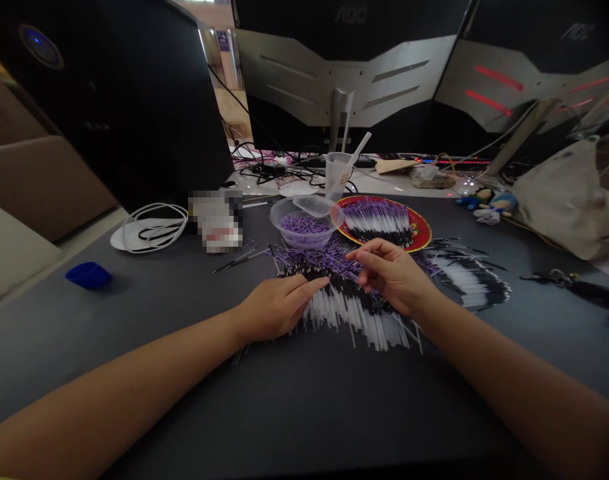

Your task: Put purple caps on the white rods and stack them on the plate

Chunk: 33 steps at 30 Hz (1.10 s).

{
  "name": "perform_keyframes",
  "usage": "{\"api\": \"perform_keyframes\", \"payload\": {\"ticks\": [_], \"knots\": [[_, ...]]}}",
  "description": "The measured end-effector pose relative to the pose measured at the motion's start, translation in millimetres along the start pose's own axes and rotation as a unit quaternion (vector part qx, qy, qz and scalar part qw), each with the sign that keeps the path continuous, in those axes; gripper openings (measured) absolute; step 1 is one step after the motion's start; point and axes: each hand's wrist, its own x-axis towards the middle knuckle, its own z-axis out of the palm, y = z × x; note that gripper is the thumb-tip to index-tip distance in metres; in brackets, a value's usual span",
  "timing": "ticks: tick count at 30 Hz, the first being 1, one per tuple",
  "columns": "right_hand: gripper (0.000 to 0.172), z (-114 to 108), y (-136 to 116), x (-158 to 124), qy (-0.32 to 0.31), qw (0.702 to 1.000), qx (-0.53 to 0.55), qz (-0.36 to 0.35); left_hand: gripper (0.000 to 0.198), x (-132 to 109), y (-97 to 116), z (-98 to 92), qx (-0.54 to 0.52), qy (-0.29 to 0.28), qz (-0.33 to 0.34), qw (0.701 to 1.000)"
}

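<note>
My left hand (279, 307) rests at the left side of a pile of thin white sticks with black ends (354, 313). Its fingers are together, and whatever is between the fingertips is hidden. Over the right part of the pile, my right hand (394, 277) is closed in a pinch. A thin dark stick (341, 270) runs from its fingertips toward the left fingertips. Small purple pieces (309, 257) lie along the pile's far side. Behind them, a clear plastic bowl (279, 223) contains more purple pieces. A red plate (423, 233) bears a row of purple, white and black sticks.
More white and black sticks (471, 280) lie to the right, near keys (557, 277). A clear cup (334, 177) stands behind the bowl. At left are a blue cap-like object (88, 275) and a coiled white cable (169, 208). Monitors (344, 73) and a black computer case (109, 87) border the desk.
</note>
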Motion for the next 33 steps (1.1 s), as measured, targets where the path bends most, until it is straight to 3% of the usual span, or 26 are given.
{"api": "perform_keyframes", "payload": {"ticks": [8,33], "knots": [[0.021,-3.9,1.9,2.7,0.000,0.999,0.039,0.025,0.043,-1.6,-1.3,0.9,0.015,0.014,-0.009,1.000],[0.015,-7.1,3.1,1.5,-0.023,0.999,0.037,0.007,0.045,-2.2,0.0,-0.1,0.008,-0.012,-0.014,1.000]]}}
